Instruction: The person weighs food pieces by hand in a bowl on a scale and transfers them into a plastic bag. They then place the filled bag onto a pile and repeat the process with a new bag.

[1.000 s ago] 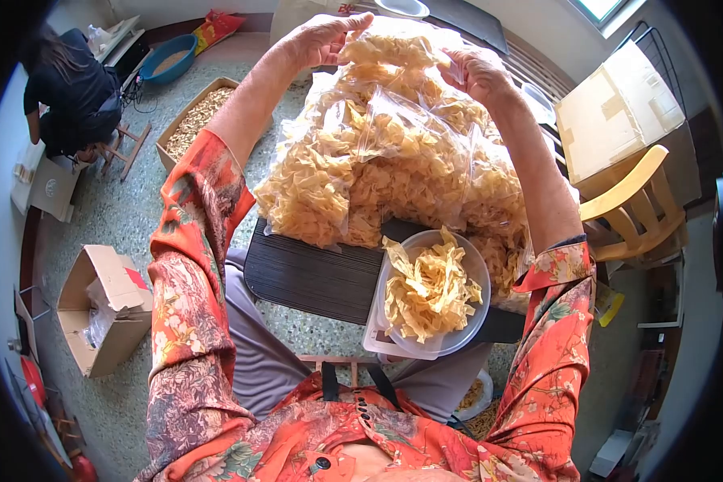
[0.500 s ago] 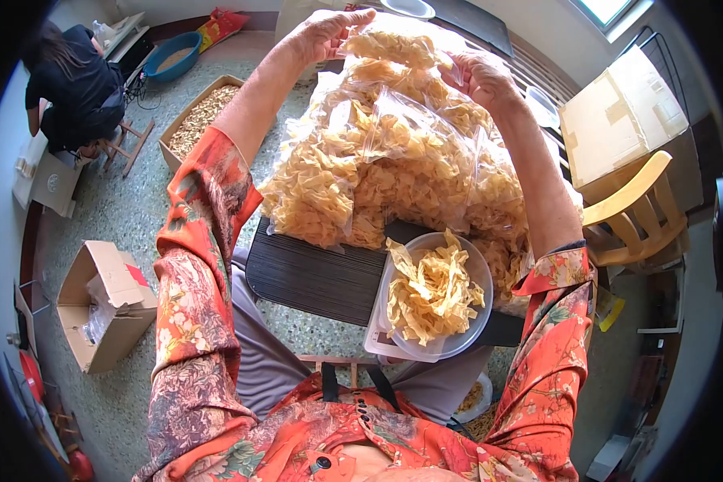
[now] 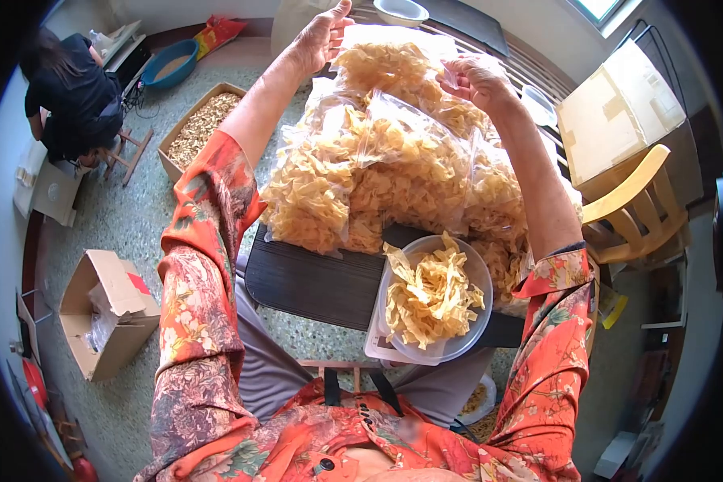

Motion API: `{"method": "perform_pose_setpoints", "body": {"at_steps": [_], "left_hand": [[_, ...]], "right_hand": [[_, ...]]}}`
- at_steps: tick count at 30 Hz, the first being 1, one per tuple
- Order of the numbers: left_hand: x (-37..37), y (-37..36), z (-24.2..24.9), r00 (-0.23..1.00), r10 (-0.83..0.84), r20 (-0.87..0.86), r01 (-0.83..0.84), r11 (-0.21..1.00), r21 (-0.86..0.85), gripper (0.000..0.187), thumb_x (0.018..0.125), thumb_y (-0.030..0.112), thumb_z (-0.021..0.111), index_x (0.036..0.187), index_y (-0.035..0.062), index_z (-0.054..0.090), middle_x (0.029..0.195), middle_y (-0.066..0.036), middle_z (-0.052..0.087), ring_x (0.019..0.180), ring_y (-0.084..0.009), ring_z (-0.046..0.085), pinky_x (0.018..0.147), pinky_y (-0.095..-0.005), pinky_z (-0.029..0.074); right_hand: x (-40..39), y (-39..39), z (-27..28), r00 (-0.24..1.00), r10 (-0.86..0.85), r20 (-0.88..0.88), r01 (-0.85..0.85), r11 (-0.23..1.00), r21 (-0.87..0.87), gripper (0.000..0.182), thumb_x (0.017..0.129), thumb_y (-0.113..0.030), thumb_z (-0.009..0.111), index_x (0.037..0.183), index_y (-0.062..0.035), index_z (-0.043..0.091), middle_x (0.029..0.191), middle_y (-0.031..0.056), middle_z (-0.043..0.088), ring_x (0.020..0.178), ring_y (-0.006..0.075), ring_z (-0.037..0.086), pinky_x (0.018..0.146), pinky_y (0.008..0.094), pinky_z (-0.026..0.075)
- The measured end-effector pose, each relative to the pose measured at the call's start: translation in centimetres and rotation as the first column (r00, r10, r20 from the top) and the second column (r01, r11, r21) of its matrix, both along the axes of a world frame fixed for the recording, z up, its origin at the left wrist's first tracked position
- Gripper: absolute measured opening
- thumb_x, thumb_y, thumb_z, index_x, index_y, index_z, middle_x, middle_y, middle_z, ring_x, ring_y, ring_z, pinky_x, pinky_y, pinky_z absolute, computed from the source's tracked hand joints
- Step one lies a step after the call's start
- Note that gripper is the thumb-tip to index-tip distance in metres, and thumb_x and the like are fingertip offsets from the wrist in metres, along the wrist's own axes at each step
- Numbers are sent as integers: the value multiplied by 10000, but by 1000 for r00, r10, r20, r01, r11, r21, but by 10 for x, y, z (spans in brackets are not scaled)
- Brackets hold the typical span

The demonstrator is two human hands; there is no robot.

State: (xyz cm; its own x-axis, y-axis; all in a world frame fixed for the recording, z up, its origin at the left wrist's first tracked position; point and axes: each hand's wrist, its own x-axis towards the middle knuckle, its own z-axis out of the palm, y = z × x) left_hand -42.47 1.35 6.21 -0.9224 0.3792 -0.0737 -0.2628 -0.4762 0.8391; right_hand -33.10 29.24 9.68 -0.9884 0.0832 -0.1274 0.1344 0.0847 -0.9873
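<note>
Clear plastic bags (image 3: 418,157) full of pale yellow, wrinkled strips are heaped on a black ribbed table (image 3: 313,277). At the top of the heap lies one filled bag (image 3: 390,60). My left hand (image 3: 323,38) is beside its left edge, fingers apart and holding nothing. My right hand (image 3: 475,80) pinches the right edge of that bag. Nearer to my body, a round translucent bowl (image 3: 480,321) holds loose yellow strips (image 3: 432,293) and rests on a pale flat device (image 3: 377,345).
A person (image 3: 72,92) sits at the upper left near a blue basin (image 3: 169,68) and a box of small brown pieces (image 3: 209,120). An open carton (image 3: 104,321) stands on the floor at left. A wooden chair (image 3: 635,209) and large carton (image 3: 618,112) are at right.
My left hand has let go of the top bag's left corner and opened, moving slightly up and left. My right hand stays at the bag's right edge.
</note>
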Motion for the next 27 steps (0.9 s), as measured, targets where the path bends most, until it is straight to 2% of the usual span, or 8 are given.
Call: {"method": "perform_pose_setpoints", "body": {"at_steps": [4, 6, 8, 10, 16, 18, 22, 27], "left_hand": [[1, 4, 9, 996, -92, 10, 92, 996, 21, 602, 992, 413, 653, 1378, -32, 529, 1281, -186, 646, 1173, -252, 637, 941, -415, 559], [-25, 0, -3, 968, -138, -210, 86, 966, -242, 856, 839, 662, 735, 1363, 3, 583, 1341, -180, 611, 1309, -269, 526, 1133, -403, 410], [-31, 1, -5, 958, -183, -219, 126, 960, -250, 827, 847, 628, 744, 1363, 2, 580, 1348, -174, 607, 1313, -266, 523, 1135, -401, 410], [-35, 4, -9, 947, -226, -226, 166, 952, -258, 799, 855, 594, 753, 1363, 2, 577, 1354, -167, 603, 1317, -263, 520, 1136, -398, 411], [-14, 11, 0, 939, -156, -307, 51, 945, -322, 734, 862, 529, 778, 1336, 2, 587, 1356, -168, 590, 1301, -267, 532, 1130, -408, 427], [-30, 8, -7, 948, -212, -235, 140, 946, -292, 721, 861, 519, 784, 1332, 9, 590, 1388, -157, 567, 1314, -261, 519, 1138, -394, 416], [-20, 5, -3, 964, -191, -187, 141, 957, -253, 713, 870, 523, 774, 1336, 16, 591, 1377, -146, 577, 1328, -257, 507, 1153, -382, 395], [-17, 6, 7, 919, -227, -322, 77, 905, -419, 694, 893, 509, 761, 1359, 22, 594, 1397, -125, 579, 1355, -231, 486, 1162, -377, 377]], "right_hand": [[11, -2, 9, 999, 21, 27, -23, 998, 66, 372, 898, -152, 800, 1181, 11, 623, 1051, 137, 672, 891, 218, 732, 725, 290, 662], [12, 0, 9, 998, 18, 53, -23, 996, 82, 377, 893, -165, 809, 1174, 7, 625, 1030, 135, 672, 875, 209, 731, 707, 280, 658], [12, 3, 7, 999, 12, 39, -14, 998, 65, 349, 862, -193, 840, 1085, -21, 634, 1009, 120, 666, 856, 193, 722, 718, 309, 667], [10, 5, 8, 1000, 19, 24, -21, 995, 102, 354, 862, -191, 841, 1090, -24, 628, 1005, 117, 672, 848, 200, 727, 711, 310, 666], [14, 3, 12, 1000, 20, -5, -20, 993, 113, 414, 863, -166, 841, 1164, -40, 585, 968, 102, 691, 818, 210, 740, 695, 302, 655], [13, 4, 9, 1000, 17, -18, -14, 994, 111, 464, 871, -173, 838, 1217, -45, 556, 977, 102, 700, 820, 209, 750, 687, 291, 647], [10, 6, 12, 998, 19, -59, -12, 991, 130, 379, 879, -170, 829, 1158, -64, 596, 958, 72, 702, 803, 176, 737, 738, 309, 644], [10, 4, 13, 997, -7, -72, 13, 997, 80, 303, 867, -85, 796, 1117, -36, 633, 930, 72, 685, 804, 173, 704, 701, 343, 673]]}}
